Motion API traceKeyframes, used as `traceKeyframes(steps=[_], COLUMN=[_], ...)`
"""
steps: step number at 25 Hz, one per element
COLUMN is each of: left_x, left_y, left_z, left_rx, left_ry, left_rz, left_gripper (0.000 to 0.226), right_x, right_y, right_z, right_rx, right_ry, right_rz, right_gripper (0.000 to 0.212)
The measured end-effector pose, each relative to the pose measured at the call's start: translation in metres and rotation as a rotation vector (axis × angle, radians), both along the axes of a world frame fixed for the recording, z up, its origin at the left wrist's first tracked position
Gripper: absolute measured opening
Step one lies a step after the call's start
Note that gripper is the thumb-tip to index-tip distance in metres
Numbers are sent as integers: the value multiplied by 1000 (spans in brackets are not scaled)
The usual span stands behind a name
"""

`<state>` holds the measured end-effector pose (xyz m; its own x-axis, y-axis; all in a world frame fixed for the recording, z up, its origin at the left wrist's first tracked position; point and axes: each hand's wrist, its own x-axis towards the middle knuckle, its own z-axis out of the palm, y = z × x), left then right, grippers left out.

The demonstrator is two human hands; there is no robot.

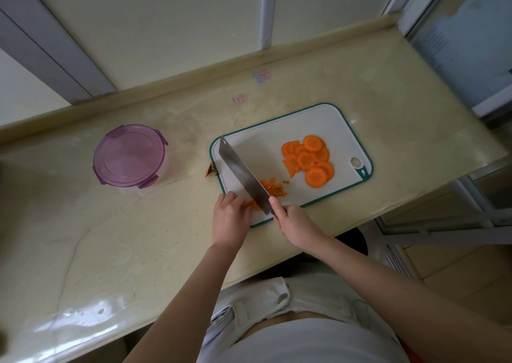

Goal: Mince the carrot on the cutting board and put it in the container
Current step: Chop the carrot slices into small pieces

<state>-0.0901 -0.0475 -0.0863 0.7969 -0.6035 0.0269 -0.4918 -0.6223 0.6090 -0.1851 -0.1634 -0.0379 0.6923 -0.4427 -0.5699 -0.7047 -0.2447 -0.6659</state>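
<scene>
- A person stands at a pale stone counter (110, 238), both bare forearms reaching forward and up from the bottom of the frame toward a white cutting board (318, 124) with a green rim.
- The right hand (295, 221) sits at the board's near edge, wrist angled left, with the cleaver (243, 175) running diagonally away from it toward the board's far-left corner.
- The left hand (231, 218) rests palm down at the board's near-left corner, just beside the blade.
- Round carrot slices (309, 160) lie heaped on the right half of the board, near its hanging hole; a small pile of minced carrot (274, 189) lies just right of the blade, and a few orange bits show between the blade and the left hand.
- A carrot end (212, 171) lies on the counter, touching the board's left edge.
- The container (130, 157), round with a purple clip-on lid in place, stands well apart to the left.
- The right hand's fingers are wrapped closed around the cleaver's handle, thumb up by the blade's heel.
- The left hand's fingers (245, 206) are curled down onto the carrot bits beside the blade; whether they pinch a piece cannot be told.
</scene>
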Motion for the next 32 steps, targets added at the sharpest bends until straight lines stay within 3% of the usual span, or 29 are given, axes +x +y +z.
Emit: traceKeyframes(steps=[7,16,32], left_x=[3,-1,1], left_y=[1,-2,-4], left_z=[-4,2,-2], left_rx=[10,-30,10], left_ry=[4,69,27], left_rz=[-7,35,8], left_gripper=[12,11,9], right_x=[-5,-13,2], right_y=[-6,4,18], right_z=[9,9,4], right_rx=[1,15,-76], right_ry=[-58,-21,61], right_rz=[-66,11,49], right_gripper=[60,61,60])
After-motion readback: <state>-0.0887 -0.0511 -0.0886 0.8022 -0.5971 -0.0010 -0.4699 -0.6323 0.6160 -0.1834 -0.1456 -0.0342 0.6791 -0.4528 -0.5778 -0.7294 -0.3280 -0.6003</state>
